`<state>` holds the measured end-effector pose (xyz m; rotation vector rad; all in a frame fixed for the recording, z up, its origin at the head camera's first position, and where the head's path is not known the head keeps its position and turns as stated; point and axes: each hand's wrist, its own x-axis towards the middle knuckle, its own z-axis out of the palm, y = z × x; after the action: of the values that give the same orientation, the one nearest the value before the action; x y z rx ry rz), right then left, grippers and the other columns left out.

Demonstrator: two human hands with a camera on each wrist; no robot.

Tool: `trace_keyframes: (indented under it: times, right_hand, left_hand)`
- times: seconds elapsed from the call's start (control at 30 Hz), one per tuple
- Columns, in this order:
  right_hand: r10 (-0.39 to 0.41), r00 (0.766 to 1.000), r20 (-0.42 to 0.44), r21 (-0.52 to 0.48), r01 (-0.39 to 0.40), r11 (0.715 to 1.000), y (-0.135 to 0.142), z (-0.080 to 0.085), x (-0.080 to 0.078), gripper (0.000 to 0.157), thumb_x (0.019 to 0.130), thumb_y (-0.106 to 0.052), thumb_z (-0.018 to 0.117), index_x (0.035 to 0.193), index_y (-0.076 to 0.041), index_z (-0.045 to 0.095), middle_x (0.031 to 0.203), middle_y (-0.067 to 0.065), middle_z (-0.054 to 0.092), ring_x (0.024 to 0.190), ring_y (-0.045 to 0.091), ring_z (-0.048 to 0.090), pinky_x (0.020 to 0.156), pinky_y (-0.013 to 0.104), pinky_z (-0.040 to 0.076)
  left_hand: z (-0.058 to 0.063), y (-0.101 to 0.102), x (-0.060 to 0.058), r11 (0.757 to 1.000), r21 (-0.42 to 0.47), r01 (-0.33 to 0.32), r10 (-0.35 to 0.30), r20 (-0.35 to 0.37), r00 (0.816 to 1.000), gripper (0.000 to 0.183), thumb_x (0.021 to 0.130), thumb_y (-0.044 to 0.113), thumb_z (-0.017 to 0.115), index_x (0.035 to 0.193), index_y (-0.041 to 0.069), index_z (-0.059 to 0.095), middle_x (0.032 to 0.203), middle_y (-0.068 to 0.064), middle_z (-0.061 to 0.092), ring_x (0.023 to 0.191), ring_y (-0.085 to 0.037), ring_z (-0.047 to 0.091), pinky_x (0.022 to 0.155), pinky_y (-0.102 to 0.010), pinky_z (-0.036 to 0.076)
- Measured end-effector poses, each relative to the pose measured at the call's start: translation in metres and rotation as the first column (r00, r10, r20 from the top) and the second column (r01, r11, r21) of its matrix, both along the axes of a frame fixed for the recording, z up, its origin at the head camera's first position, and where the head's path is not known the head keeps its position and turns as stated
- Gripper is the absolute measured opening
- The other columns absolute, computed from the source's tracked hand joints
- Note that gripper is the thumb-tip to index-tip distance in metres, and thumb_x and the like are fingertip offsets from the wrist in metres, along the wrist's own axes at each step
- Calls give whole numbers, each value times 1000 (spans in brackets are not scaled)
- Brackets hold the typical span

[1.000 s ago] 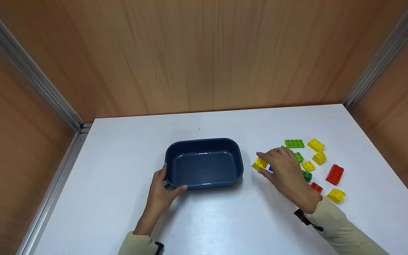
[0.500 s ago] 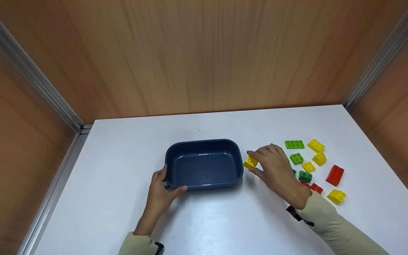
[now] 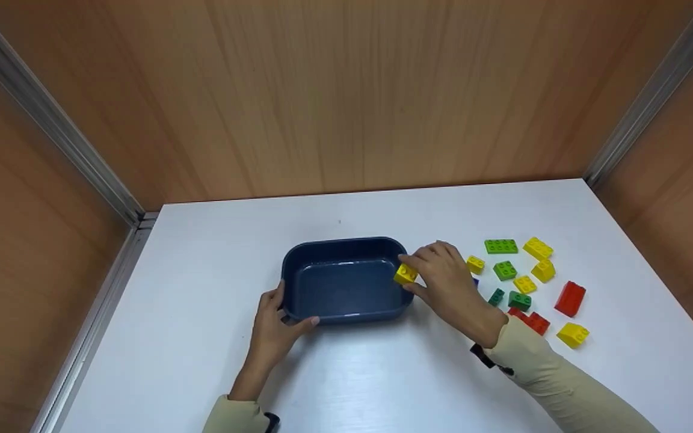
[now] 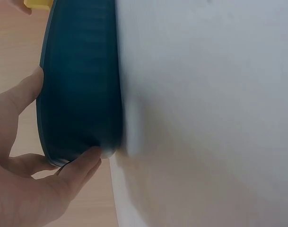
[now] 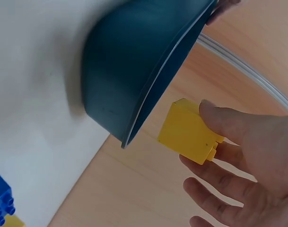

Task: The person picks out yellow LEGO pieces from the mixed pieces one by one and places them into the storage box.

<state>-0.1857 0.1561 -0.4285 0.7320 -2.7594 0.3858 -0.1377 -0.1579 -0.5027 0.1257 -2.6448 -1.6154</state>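
A dark blue rectangular plastic tub stands on the white table. My left hand holds its near left corner, thumb on the near side and fingers along the left side. In the left wrist view, thumb and fingers touch the outer wall of the tub. With my right hand I pinch a yellow toy building brick at the tub's right rim. The right wrist view shows this yellow brick between thumb and fingers, raised near the rim.
Several loose bricks lie right of the tub, including a light green one, a large red one, a yellow one and a dark green one. A blue brick is partly hidden in the head view. Wooden panels surround the table.
My right hand has moved left with the yellow brick, from the table beside the bricks to the tub's right rim. Bricks behind it have come into sight. My left hand stays put.
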Motion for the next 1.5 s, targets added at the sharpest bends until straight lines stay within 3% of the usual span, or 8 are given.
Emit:
trace_keyframes:
  times: [0.63,1.2,1.5]
  right_hand:
    - [52,995,81,33,-55,998,-22,0,-11,46,92,-25,84,134,-12,73,125,8,73,122,30,61,118,51,42]
    - [150,988,47,16,-151,988,-45,5,-24,44,88,-21,88,129,-9,75,119,9,74,115,31,63,114,52,46]
    - [143,983,114,35,-148,988,-57,8,-31,44,91,-19,86,132,-9,74,123,9,74,116,31,63,116,53,44]
  left_hand:
    - [-2,0,1,1000,-13,-13,13,0,1000,103,86,15,90,162,-10,26,150,-31,41,137,-52,53,109,-50,53]
    - [1,3,0,999,-35,-12,11,-23,1000,103,85,15,91,161,-12,27,147,-32,42,137,-52,52,109,-50,53]
    - [2,2,1,1000,-17,-7,6,-14,1000,104,85,13,91,162,-10,26,148,-32,41,137,-53,51,108,-49,54]
